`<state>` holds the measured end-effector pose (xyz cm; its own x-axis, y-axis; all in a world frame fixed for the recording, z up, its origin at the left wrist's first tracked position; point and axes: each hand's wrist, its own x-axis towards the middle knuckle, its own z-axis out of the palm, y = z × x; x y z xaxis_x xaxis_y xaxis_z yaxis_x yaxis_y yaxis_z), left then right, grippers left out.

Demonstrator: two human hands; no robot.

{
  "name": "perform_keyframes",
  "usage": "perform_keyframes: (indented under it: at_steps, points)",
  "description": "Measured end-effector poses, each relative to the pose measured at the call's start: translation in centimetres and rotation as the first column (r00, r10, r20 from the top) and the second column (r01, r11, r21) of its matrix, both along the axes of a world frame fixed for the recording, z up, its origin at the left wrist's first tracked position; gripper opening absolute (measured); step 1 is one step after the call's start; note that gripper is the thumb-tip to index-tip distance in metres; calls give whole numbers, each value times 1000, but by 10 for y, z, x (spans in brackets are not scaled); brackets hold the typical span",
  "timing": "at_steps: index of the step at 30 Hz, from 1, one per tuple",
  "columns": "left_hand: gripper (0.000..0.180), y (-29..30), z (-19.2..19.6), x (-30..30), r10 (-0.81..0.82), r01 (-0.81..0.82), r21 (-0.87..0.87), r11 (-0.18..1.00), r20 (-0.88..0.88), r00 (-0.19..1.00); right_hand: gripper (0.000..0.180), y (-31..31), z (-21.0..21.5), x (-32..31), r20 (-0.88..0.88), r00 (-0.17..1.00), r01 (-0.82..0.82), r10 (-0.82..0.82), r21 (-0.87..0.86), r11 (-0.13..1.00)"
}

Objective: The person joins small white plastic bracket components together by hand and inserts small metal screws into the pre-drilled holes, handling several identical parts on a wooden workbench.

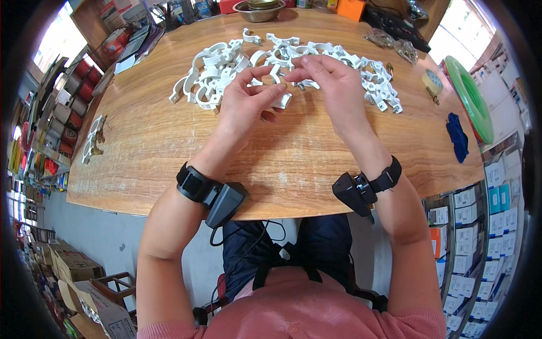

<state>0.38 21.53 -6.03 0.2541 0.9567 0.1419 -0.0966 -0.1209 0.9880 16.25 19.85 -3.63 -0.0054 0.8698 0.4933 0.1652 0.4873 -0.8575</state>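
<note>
My left hand (244,100) is closed over the pile's near side, thumb and fingers gripping a white pipe clamp (284,101). The clamp's curved band shows above and below the thumb tip. Just to its right, my right hand (340,89) has its thumb and forefinger pinched together close to the clamp; whatever lies between those fingertips is too small to make out. Behind both hands spreads a heap of white pipe clamps (217,63), some with metal screws in them. More small clamp pieces (381,85) lie right of my right hand.
Clamps joined with brass-coloured parts (93,138) lie at the table's left edge. On the right are a tape roll (432,79), a blue cloth (457,137) and a green ring-shaped coil (468,99). Metal bowls (258,11) stand at the back. Dark devices are strapped to both my wrists.
</note>
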Motion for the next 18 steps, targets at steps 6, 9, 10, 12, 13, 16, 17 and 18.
perform_keyframes:
  at_steps: [6, 9, 10, 12, 13, 16, 17, 18]
  points:
    - [38, -2, 2, 1, -17, 17, 3, 1000, 4, 1000, 22, 7, -9, 2, -67, 997, 25, -26, -20, 999]
    - [38, -2, 2, 0, 3, -2, -10, 1000, 3, 1000, 23, 1, -4, -1, -39, 998, -45, 45, -8, 999]
    - [38, -2, 2, 1, -2, 2, -10, 1000, 8, 1000, 24, -1, -1, 0, -78, 996, -36, 35, -11, 999]
    - [38, -2, 3, 1, -6, 6, -10, 1000, 13, 1000, 24, 0, -2, 1, -117, 993, -26, 25, -14, 1000]
    - [38, -2, 3, 2, -8, 8, -8, 1000, 18, 1000, 24, 4, -5, 2, -136, 991, -18, 13, -35, 999]
    - [37, -3, 3, 2, -3, 3, -3, 1000, 16, 1000, 24, 7, -10, 2, -75, 997, -5, -2, -93, 996]
    - [37, -3, 3, 2, 5, -5, 2, 1000, 7, 1000, 24, 7, -10, 2, 5, 1000, 1, 0, -129, 992]
    - [37, -2, 3, 1, 9, -9, 2, 1000, 9, 1000, 24, 6, -8, 1, 6, 1000, -3, 3, -129, 992]
